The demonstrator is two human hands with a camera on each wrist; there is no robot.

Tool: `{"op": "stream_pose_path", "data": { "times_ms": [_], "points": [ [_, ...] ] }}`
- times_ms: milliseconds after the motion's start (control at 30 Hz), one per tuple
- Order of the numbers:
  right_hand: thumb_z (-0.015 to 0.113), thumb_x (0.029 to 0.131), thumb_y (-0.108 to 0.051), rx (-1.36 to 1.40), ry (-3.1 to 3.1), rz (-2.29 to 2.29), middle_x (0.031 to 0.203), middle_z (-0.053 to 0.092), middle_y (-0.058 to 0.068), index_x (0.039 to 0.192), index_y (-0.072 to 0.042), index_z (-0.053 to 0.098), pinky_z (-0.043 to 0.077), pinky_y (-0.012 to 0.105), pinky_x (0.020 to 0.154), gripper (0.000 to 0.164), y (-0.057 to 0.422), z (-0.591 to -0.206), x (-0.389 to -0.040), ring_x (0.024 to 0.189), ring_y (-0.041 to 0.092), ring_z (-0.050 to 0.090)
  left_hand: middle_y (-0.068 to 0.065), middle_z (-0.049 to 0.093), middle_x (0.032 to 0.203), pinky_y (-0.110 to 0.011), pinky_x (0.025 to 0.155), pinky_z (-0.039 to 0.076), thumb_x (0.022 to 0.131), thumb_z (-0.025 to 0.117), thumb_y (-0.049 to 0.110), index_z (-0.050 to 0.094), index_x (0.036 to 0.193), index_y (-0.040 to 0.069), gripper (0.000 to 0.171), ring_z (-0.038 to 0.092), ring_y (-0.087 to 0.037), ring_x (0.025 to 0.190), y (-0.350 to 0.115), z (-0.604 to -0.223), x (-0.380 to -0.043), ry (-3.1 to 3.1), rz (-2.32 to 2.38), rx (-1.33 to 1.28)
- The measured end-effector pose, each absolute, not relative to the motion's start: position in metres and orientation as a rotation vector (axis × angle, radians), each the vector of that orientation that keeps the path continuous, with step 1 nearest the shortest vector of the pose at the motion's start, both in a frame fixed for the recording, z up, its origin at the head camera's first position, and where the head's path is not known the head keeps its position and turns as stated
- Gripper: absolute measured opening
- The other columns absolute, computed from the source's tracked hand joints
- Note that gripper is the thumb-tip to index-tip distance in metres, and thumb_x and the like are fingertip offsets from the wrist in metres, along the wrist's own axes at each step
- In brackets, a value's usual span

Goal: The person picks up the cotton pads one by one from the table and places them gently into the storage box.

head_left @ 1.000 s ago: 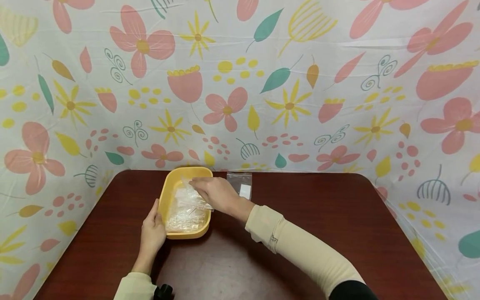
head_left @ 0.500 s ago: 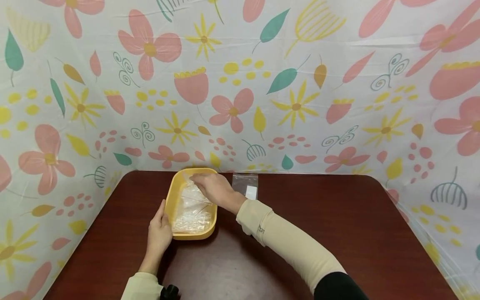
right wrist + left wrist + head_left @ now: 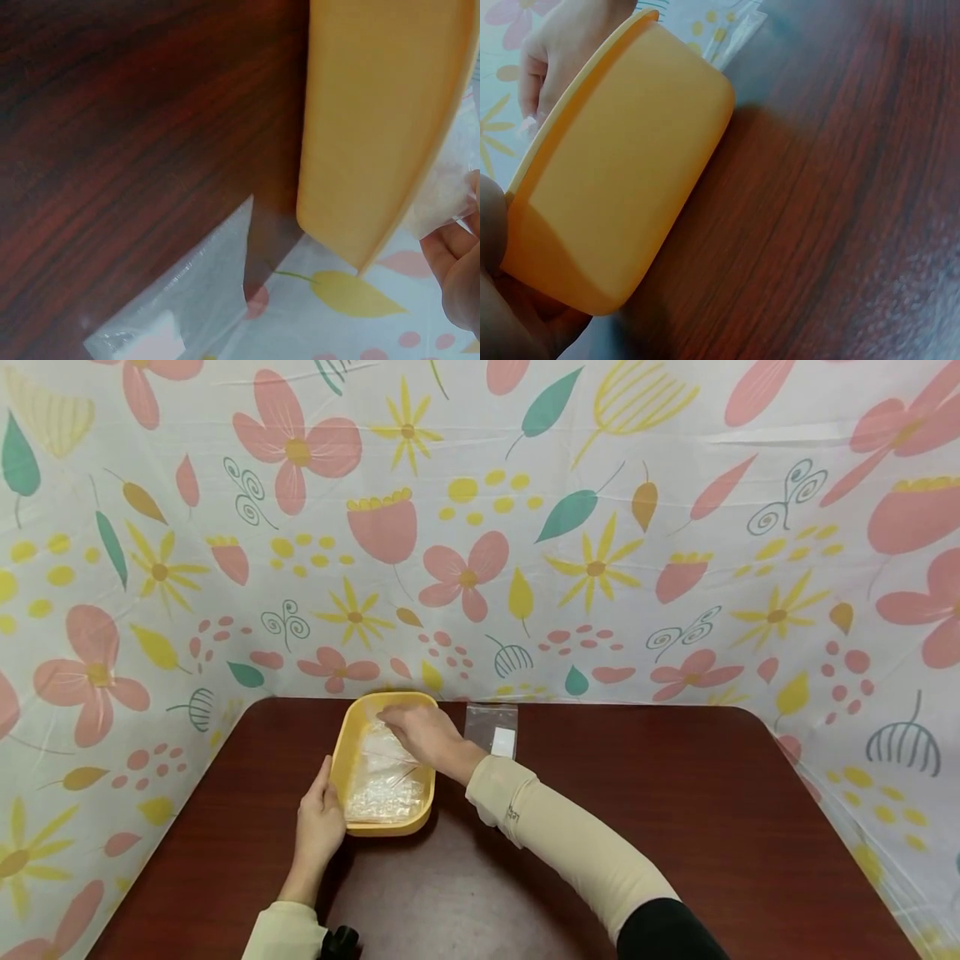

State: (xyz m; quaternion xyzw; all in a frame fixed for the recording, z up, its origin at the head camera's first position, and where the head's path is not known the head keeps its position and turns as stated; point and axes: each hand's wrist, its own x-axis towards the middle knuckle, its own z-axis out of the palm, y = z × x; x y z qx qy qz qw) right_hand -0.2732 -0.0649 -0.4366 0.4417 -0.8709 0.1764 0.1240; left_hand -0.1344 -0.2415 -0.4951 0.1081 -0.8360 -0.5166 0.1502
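Note:
A deep yellow plastic tray (image 3: 390, 830) stands at the back left of the table, holding several clear plastic bags (image 3: 384, 789) lying flat. My left hand (image 3: 318, 822) grips its near left corner, thumb at the rim and fingers underneath, as the left wrist view shows. Over the tray's far right part, my right hand (image 3: 426, 735) pinches a clear bag (image 3: 442, 199) between thumb and fingers. How far that bag reaches into the tray is partly hidden by the hand.
A clear zip bag (image 3: 480, 720) with a white label (image 3: 503, 742) lies to the tray's right at the table's back edge. Behind the dark wooden table (image 3: 637, 802) hangs a flower-print curtain (image 3: 555, 610).
The bag under my right hand has settled flatter over the others in the tray. My left hand keeps its grip on the tray. The head view has shifted slightly.

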Motion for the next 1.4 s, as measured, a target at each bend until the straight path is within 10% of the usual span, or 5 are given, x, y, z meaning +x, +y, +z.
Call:
{"op": "stream_pose_path", "data": {
  "times_ms": [1400],
  "points": [
    [0.060, 0.101, -0.026, 1.269, -2.855, 0.253, 0.125, 0.069, -0.006, 0.135, -0.025, 0.065, 0.057, 0.035, 0.069, 0.035, -0.074, -0.453, -0.267, 0.105, 0.016, 0.067, -0.022, 0.034, 0.156, -0.052, 0.116, 0.027, 0.106, 0.035, -0.001, 0.034, 0.155, 0.001, 0.050, 0.031, -0.036, 0.143, -0.242, -0.494, -0.136, -2.400, -1.483, 0.318]
  ]
}}
